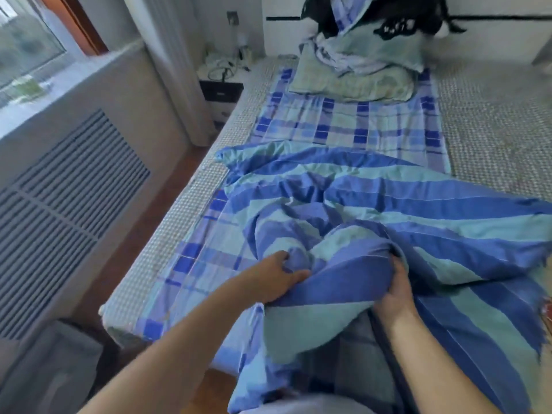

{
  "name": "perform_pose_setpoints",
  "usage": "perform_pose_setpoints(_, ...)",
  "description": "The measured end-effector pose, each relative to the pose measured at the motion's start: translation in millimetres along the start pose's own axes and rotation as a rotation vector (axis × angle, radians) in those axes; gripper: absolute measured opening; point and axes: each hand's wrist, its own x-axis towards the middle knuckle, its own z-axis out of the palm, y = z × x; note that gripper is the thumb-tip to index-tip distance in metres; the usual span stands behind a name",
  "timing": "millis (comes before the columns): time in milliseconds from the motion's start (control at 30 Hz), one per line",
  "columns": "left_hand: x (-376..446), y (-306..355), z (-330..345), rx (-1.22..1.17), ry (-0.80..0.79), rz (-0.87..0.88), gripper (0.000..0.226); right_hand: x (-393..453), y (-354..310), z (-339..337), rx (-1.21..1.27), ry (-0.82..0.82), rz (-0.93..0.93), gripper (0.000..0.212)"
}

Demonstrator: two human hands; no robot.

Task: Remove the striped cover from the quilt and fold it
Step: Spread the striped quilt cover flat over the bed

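Left hand [276, 276] and right hand [394, 289] both gripped bunched striped cover [373, 204]; quilt maybe still inside beyond hands; pulling off and folding left

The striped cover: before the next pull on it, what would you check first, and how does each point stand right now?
1. Left hand grips the cover: ok, fingers bunch the fabric.
2. Right hand grips the cover: ok, thumb and fingers curl round a fold.
3. Quilt out of the cover: cannot tell, no filling shows; only a grey edge shows under the cover near the body.
4. Room to spread the cover on the bed: ok, the checked sheet lies flat beyond it.
5. Pillow out of the way: ok, it sits at the far end, apart from the cover.
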Motion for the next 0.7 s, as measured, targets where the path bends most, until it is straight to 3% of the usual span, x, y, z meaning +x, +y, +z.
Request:
perform_pose_setpoints(100,12.9,-52.5,44.8,-0.585,-0.089,-0.168,0.049,-18.6,0.9,25.0,-0.069,0.136,-0.129,0.03)
perform_pose_setpoints(133,10.3,-73.8,59.8,-0.624,-0.176,-0.206,0.048,-23.6,1.5,33.3,-0.053,0.173,-0.15,0.032)
perform_pose_setpoints(200,0.7,-112.2,82.7,-0.357,-0.385,-0.178,0.061,-43.1,3.6,60.0,-0.036,0.287,-0.161,0.034)
perform_pose_setpoints(267,-4.6,-136.8,101.2,-0.02,-0.481,0.003,0.103,-67.9,11.8,91.1,-0.035,0.318,-0.217,0.029)
perform_pose_setpoints(300,-6.3,-139.8,105.0,0.037,-0.498,0.08,0.119,-81.9,16.6,105.9,-0.186,0.308,-0.336,0.022)
perform_pose_setpoints(367,-11.7,-127.1,112.7,-0.002,-0.469,0.161,0.127,-100.6,31.9,133.2,-0.515,0.333,-0.487,0.013)
perform_pose_setpoints(433,-18.5,-105.6,118.5,-0.241,-0.352,0.023,0.128,-116.4,40.8,150.0,-0.695,0.271,-0.599,0.025)
perform_pose_setpoints(500,-17.1,-92.0,111.1,-0.391,-0.102,-0.117,0.117,-132.3,36.0,164.5,-0.838,0.267,-0.672,0.021)
perform_pose_setpoints(533,-11.5,-93.8,100.2,-0.361,-0.01,-0.117,0.102,-139.0,31.5,166.6,-0.819,0.281,-0.674,0.02)
perform_pose_setpoints(633,17.2,-120.9,49.2,-0.328,0.18,-0.047,0.036,-148.3,10.0,155.5,-0.85,0.404,-0.771,0.047)
perform_pose_setpoints(700,31.2,-140.9,2.1,-0.333,0.389,0.0,0.018,-155.3,-15.9,133.1,-0.77,0.384,-0.748,0.05)
